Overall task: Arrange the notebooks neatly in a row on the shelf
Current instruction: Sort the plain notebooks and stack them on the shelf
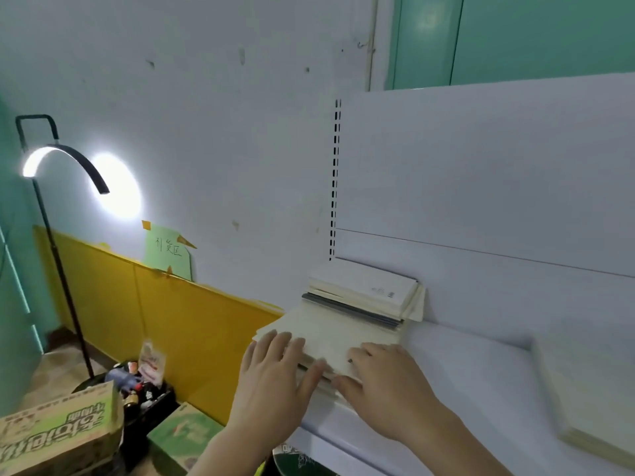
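i see both hands flat on the cream notebooks [330, 341] at the shelf's [481, 383] left end. left hand [275, 369] fingers straight, thumb on front edge; right hand [381, 379] spread on top, gripping nothing. another notebook [591, 400] lies well apart, rt side.

A white shelf [481, 379] with a white back panel carries a stack of cream notebooks [347, 324] lying flat at its left end, against the panel. Another cream notebook [591, 400] lies flat well apart, at the right.
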Tool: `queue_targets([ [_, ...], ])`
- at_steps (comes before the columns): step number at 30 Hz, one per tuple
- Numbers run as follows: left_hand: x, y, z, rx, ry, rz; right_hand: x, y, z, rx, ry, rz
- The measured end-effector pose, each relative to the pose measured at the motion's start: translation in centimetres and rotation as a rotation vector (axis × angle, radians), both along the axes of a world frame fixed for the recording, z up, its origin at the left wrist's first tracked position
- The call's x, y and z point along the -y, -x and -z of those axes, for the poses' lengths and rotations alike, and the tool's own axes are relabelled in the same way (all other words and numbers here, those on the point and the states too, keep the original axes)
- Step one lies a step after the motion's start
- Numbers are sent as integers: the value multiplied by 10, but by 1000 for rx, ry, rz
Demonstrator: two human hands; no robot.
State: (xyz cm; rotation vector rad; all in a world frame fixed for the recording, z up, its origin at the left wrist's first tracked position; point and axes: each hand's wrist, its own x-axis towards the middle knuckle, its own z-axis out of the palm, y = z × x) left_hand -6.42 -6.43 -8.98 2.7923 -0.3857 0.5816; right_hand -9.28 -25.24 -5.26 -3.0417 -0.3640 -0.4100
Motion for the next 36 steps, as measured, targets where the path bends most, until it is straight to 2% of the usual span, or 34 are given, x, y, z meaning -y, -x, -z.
queue_targets([
  [7,-18,-28,-6,237,246,175,-8,6,-26,44,-229,71],
  [11,-23,-32,-19,308,450,275,-6,26,-51,89,-597,161],
  [13,-21,-25,-24,216,550,295,-11,40,-62,91,-931,182],
  [16,-10,-14,-28,-95,783,315,-19,54,-70,84,-1437,163],
  [18,-3,-6,-37,-319,925,346,-24,57,-68,83,-1661,153],
  [20,4,-3,-45,-544,1109,404,-30,58,-62,114,-1761,150],
  [22,8,-3,-48,-687,1287,438,-34,57,-56,151,-1759,141],
  [23,9,-4,-47,-688,1357,460,-34,57,-54,158,-1732,140],
  [27,8,-12,-50,-540,1469,509,-27,54,-51,106,-1600,149],
  [31,1,-15,-57,-339,1423,496,-25,48,-49,92,-1394,170],
  [33,-7,-22,-57,-277,1448,456,-17,38,-39,136,-1112,204],
  [36,-22,-29,-55,-249,1484,376,-12,17,-16,-3,-547,204],
])
